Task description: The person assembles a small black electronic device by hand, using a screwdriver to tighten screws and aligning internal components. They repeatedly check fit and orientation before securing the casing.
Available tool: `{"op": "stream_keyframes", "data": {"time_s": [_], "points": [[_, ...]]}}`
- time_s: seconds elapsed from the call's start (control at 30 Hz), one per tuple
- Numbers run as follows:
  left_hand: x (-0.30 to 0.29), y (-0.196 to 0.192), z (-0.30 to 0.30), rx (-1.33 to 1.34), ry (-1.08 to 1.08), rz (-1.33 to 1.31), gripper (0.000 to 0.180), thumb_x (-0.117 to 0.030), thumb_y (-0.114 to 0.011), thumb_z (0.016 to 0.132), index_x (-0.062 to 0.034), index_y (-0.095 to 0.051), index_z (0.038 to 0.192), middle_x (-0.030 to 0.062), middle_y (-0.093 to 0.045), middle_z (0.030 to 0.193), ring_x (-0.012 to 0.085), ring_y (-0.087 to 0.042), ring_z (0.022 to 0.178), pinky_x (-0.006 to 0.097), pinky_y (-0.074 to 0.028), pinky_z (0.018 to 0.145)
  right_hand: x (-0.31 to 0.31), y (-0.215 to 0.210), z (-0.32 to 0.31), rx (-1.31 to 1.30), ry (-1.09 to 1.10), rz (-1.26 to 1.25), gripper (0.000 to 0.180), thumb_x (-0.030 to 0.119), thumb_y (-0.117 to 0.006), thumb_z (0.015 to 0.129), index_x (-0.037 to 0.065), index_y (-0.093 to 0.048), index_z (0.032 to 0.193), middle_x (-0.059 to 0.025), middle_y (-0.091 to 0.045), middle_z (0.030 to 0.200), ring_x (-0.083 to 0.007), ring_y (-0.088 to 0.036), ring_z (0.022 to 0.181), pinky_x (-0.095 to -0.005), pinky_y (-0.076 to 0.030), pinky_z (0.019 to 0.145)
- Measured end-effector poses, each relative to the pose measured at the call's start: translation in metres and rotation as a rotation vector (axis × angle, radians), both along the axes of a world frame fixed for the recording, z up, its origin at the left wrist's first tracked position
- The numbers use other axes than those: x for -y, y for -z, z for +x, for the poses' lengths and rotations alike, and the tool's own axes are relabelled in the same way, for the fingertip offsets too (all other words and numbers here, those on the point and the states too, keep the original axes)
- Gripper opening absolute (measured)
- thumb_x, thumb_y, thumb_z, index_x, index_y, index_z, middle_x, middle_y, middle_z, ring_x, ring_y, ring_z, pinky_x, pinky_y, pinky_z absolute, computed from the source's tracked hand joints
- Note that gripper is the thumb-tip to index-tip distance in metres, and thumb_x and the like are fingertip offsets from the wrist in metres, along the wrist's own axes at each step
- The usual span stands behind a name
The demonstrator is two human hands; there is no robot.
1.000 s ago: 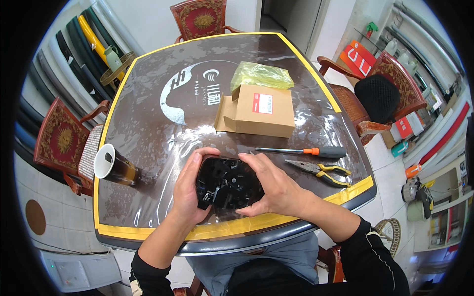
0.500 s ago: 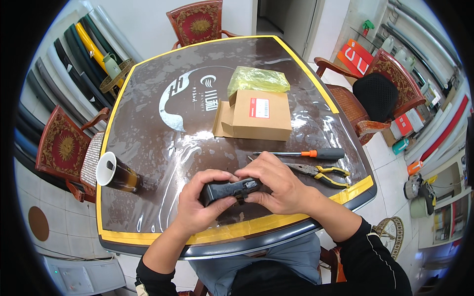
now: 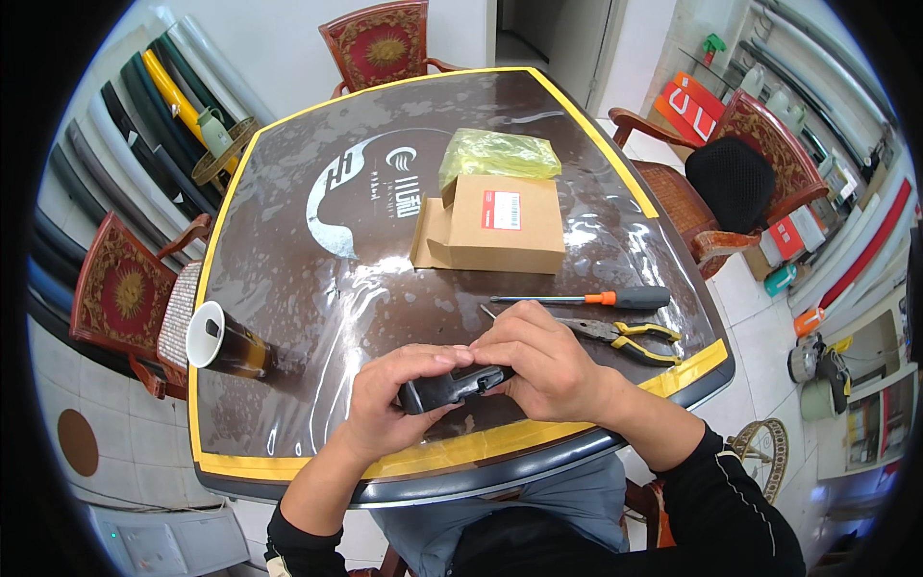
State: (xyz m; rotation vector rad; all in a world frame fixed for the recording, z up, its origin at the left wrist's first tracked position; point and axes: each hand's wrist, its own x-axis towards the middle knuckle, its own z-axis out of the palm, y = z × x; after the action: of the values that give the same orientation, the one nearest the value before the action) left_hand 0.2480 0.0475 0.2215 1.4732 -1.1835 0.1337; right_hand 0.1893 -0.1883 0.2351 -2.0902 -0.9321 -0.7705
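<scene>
A small black plastic part (image 3: pixel 450 388) is held between both hands above the near side of the dark table. My left hand (image 3: pixel 392 392) is closed round its left end, thumb below and fingers along the top. On its right end my right hand (image 3: pixel 546 365) is closed, the fingers bent over it and partly hiding it. Just beyond the right hand lie a screwdriver (image 3: pixel 615 298) with a grey and orange handle and a pair of long-nose pliers (image 3: pixel 635 334) with yellow and black grips.
An opened cardboard box (image 3: pixel 471 236) with a crumpled yellow plastic bag (image 3: pixel 500 154) behind it stands mid-table. A paper cup (image 3: pixel 231 341) is at the left edge. Yellow tape (image 3: pixel 500 444) borders the brown tabletop (image 3: pixel 288 288). Chairs (image 3: pixel 130 279) surround it.
My right thumb has gone from the near side of the black part, and the part has turned slightly, showing more of its smooth face. Both hands stay on it.
</scene>
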Motion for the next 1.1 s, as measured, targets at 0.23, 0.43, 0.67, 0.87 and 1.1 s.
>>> {"op": "stream_keyframes", "data": {"time_s": [0.23,0.43,0.67,0.87,1.1], "points": [[-0.005,-0.004,-0.002,-0.292,-0.034,0.089,0.059,0.005,-0.086,0.079,-0.0025,-0.061,0.132,0.0171,-0.075,0.122,0.026,-0.072,0.114,0.036,-0.056,0.101,-0.003,-0.001,-0.003,-0.087,0.075,0.029,0.049,0.004,-0.088,0.068,0.0,-0.068,0.112,-0.0146,-0.07,0.099,-0.0349,-0.068,0.086,-0.0438,-0.053,0.078],[-0.006,-0.01,-0.003,-0.44,-0.07,0.189,0.059,0.002,-0.087,0.081,-0.0042,-0.06,0.133,0.0125,-0.074,0.119,0.0208,-0.07,0.114,0.034,-0.054,0.101,-0.005,0.0,-0.004,-0.131,0.072,0.066,0.046,0.008,-0.087,0.074,0.001,-0.067,0.115,-0.015,-0.066,0.095,-0.0361,-0.066,0.085,-0.044,-0.053,0.077],[-0.005,-0.014,-0.005,-0.534,-0.168,0.237,0.054,-0.005,-0.087,0.079,-0.0048,-0.063,0.126,0.0053,-0.07,0.11,0.0145,-0.067,0.101,0.03,-0.053,0.094,-0.005,-0.003,-0.006,-0.275,0.043,0.088,0.045,0.01,-0.089,0.078,-0.001,-0.069,0.117,-0.0161,-0.066,0.097,-0.0349,-0.066,0.085,-0.0411,-0.054,0.075],[0.004,-0.009,-0.002,-0.913,-0.126,0.183,0.055,-0.013,-0.087,0.072,-0.0024,-0.064,0.121,0.0052,-0.068,0.108,0.0146,-0.065,0.099,0.03,-0.052,0.093,0.001,0.004,-0.003,-0.999,-0.071,0.316,0.031,0.022,-0.076,0.096,-0.004,-0.068,0.113,-0.0146,-0.069,0.091,-0.0194,-0.067,0.084,-0.0358,-0.053,0.078],[0.004,-0.011,0.0,-1.221,-0.04,0.06,0.049,-0.004,-0.081,0.074,0.0011,-0.064,0.12,0.0065,-0.067,0.104,0.0159,-0.067,0.094,0.031,-0.057,0.09,0.002,0.015,0.006,-1.27,-0.234,0.576,0.026,0.024,-0.066,0.107,-0.001,-0.072,0.113,0.003,-0.068,0.092,-0.0035,-0.056,0.083,-0.0265,-0.049,0.074]]}}
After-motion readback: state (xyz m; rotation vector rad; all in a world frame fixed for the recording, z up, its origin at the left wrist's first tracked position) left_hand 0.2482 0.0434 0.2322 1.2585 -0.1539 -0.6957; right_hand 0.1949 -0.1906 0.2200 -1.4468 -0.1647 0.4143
